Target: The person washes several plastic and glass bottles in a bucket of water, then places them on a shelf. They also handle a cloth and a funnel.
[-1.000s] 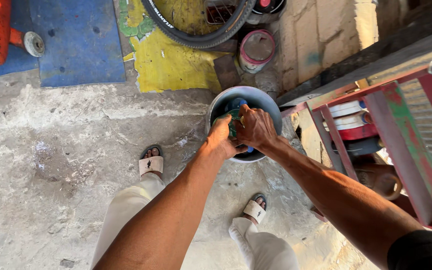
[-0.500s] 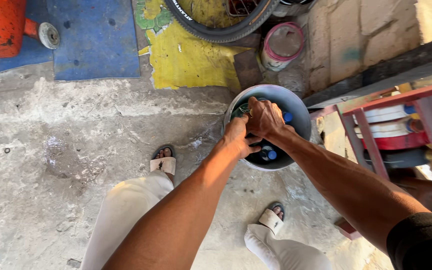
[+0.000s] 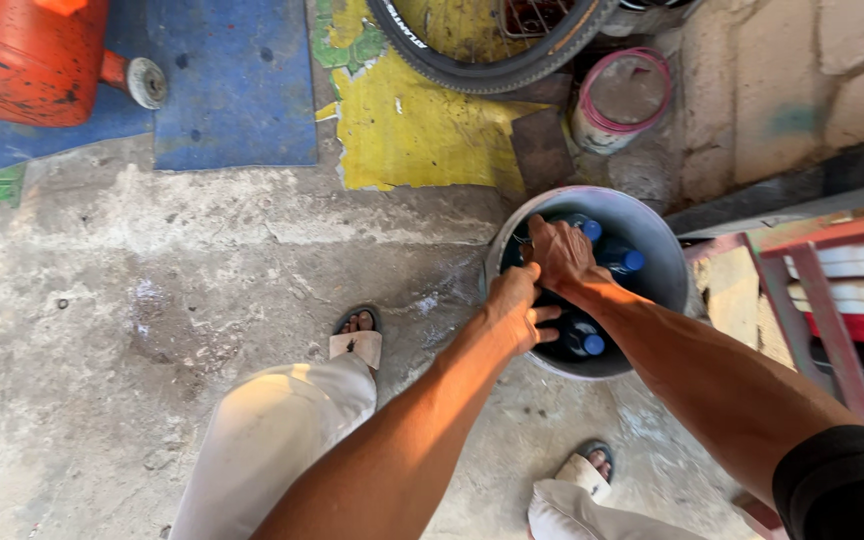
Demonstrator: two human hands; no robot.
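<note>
Fingers first: those of our left hand point(image 3: 519, 305) curl down over the near inside edge of the bucket, tips among the bottles, though we cannot tell whether they grip one. Fingers of our right hand point(image 3: 560, 252) spread narrow and press down on the dark bottles in the middle of the bucket; whether they close on anything is hidden too.

Concrete floor point(image 3: 152, 300): grey, rough, stained, carrying everything listed below.

Painted floor patches: blue point(image 3: 232, 90) at the upper left, yellow point(image 3: 412, 130) beside it, both flaking.

Red tank point(image 3: 22, 55): upper left corner, chipped paint, a round metal cap on its side.

Bicycle tyre point(image 3: 492, 65): black, lying across the yellow patch at the top.

Red metal frame point(image 3: 802, 290): right edge, just beside the bucket, with stacked white and red items behind its bars.

Grey bucket point(image 3: 652, 235): round, standing on the concrete between the frame and our feet, both hands inside it.

Small pail point(image 3: 617, 100): pink-rimmed, dusty, near the wall above the bucket.

Sandals: one point(image 3: 355, 343) left of the bucket, one point(image 3: 584, 468) below it.

Dark bottles with blue caps point(image 3: 624, 260): several, packed in the bucket; caps show at the far side and at the near side point(image 3: 592, 344).
</note>
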